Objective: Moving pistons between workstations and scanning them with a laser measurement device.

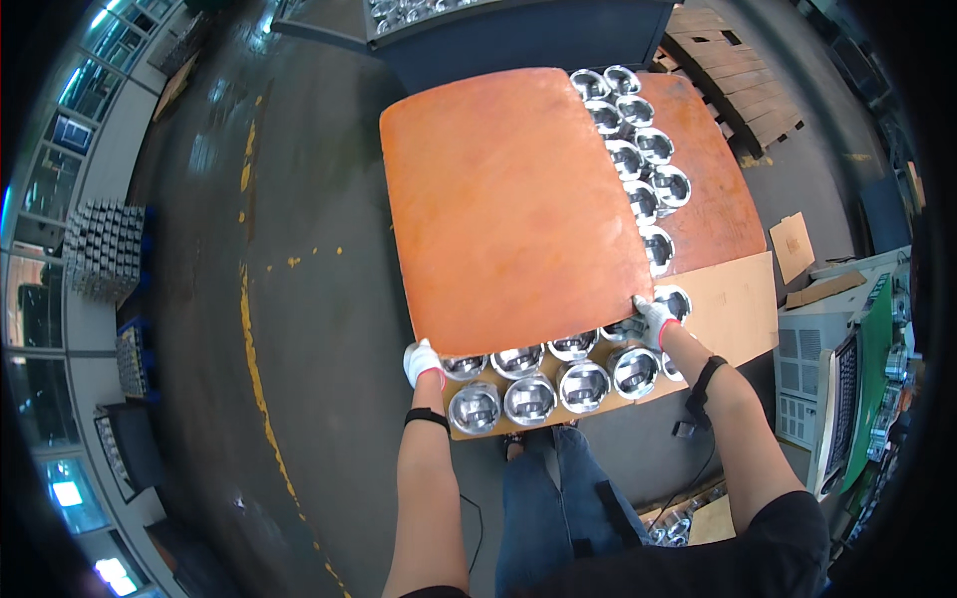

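Both my hands hold a large orange board (518, 209) with rounded corners by its near corners. My left hand (423, 363), in a white glove, is closed on the near left corner. The near right corner is gripped by my right hand (657, 324), also gloved. Shiny metal pistons (529, 400) stand in rows on a cardboard sheet (718, 307) along the near side. More pistons (653, 147) line the board's right side. The board hides whatever lies beneath its middle.
A second orange-brown board (703, 169) lies at the right. Beyond is a dark metal bench (518, 45) with parts on top. A wooden pallet (733, 75) lies at the far right; a grey machine cabinet (802, 374) stands near right. Stacked parts (104, 249) stand along the left wall.
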Available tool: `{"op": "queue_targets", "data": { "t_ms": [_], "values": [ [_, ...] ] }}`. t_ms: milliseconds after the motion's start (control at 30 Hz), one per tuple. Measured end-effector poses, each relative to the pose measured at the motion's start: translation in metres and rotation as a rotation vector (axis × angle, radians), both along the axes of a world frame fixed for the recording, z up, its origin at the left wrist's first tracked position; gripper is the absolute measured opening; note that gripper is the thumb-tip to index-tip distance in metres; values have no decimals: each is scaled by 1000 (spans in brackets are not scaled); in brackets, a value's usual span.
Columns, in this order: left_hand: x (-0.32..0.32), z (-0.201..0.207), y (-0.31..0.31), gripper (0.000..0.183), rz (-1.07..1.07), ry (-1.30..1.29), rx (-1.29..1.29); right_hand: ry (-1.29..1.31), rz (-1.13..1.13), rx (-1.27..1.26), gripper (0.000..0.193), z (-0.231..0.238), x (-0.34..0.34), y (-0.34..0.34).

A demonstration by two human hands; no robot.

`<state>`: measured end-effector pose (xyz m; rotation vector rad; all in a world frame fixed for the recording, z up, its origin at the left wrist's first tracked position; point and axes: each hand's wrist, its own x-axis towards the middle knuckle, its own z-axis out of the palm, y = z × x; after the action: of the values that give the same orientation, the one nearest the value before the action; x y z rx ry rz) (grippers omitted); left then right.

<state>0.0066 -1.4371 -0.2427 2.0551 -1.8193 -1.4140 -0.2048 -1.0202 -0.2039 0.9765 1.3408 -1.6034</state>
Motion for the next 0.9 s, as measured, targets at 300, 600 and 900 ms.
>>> {"op": "queue_targets", "data": {
  "t_ms": [300, 600, 900],
  "values": [
    [11, 1, -4, 28, -91, 287, 59, -62, -198, 110, 40, -22, 4, -7],
    [23, -2, 2, 35, 86, 461, 440, -118, -243, 122, 53, -33, 7, -21],
    [32, -29, 8, 25, 326, 721, 405, 6, -220, 175, 45, -34, 17, -19]
  ]
}}
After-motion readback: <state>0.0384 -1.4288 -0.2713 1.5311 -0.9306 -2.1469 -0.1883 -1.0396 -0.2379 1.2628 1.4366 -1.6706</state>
